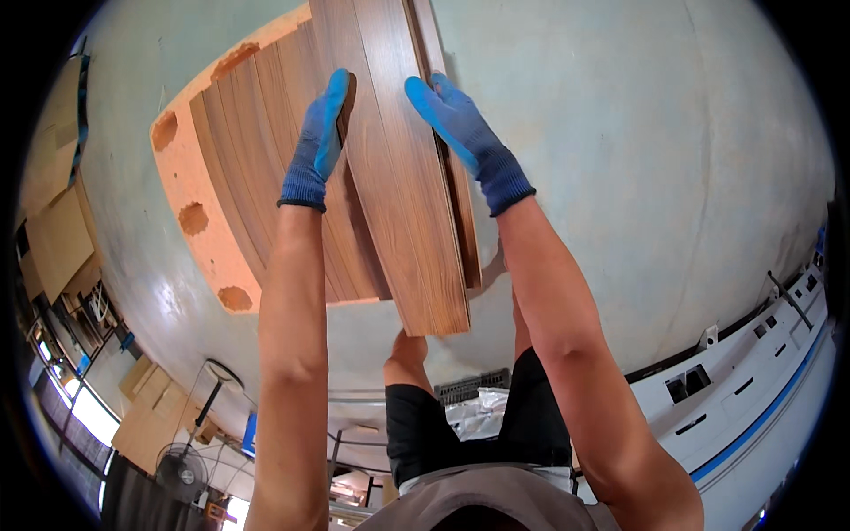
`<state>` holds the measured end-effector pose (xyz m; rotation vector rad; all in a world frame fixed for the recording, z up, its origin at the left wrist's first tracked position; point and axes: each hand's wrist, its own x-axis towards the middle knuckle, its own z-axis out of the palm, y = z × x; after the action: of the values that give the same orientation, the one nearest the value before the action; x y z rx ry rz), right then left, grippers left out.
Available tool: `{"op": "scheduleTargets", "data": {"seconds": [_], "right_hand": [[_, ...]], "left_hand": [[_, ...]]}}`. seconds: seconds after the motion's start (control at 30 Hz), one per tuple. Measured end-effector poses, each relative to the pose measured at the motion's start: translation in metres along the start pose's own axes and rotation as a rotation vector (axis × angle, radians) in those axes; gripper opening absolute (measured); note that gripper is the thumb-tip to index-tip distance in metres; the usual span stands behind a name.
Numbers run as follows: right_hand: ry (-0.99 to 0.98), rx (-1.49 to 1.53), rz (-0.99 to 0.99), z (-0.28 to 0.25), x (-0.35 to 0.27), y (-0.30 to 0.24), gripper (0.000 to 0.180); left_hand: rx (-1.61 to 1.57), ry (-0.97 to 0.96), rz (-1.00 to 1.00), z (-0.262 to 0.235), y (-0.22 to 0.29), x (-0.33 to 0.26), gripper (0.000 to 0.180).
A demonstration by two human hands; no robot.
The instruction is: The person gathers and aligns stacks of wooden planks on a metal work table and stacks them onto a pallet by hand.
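Head view: left hand point(317, 142) and right hand point(465, 133), both in blue gloves, clamp fingers around the edges of a wood-grain plank point(398, 203) lifted off the far plank stack point(257, 177). Its unsupported near end could sag, slip and drop toward the legs.

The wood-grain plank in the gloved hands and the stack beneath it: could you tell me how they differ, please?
The plank is single, gripped at both edges by the left hand and right hand; the stack holds several boards on a pale orange base, untouched. The plank reaches nearer the person. Both share brown wood grain.

Blue knit gloves point(317, 133), black shorts point(425, 425)
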<state>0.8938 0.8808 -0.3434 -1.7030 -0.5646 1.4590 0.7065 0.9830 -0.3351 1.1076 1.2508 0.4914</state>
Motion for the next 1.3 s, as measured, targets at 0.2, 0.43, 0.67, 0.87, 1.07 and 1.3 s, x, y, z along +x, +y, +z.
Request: {"op": "scheduleTargets", "data": {"seconds": [0.2,0.43,0.67,0.87,1.07,1.3], "right_hand": [[-0.083,0.079,-0.019,0.007,-0.104,0.055,0.036],[-0.010,0.073,0.152,0.036,-0.175,0.135,0.090],[-0.067,-0.058,0.124,0.035,-0.172,0.152,0.099],[-0.077,-0.092,0.140,0.032,-0.170,0.135,0.099],[-0.068,-0.058,0.176,0.030,-0.167,0.149,0.100],[-0.068,-0.065,0.136,0.031,-0.169,0.134,0.086]], "left_hand": [[0.242,0.005,0.182,-0.030,-0.088,-0.105,0.049],[-0.175,0.059,-0.227,0.013,-0.118,-0.212,0.046],[-0.063,0.024,-0.199,0.011,-0.116,-0.215,0.043],[0.055,0.017,-0.140,0.010,-0.128,-0.204,0.053],[0.100,-0.019,-0.207,0.015,-0.127,-0.202,0.046],[0.001,0.047,-0.141,0.019,-0.116,-0.205,0.048]]}}
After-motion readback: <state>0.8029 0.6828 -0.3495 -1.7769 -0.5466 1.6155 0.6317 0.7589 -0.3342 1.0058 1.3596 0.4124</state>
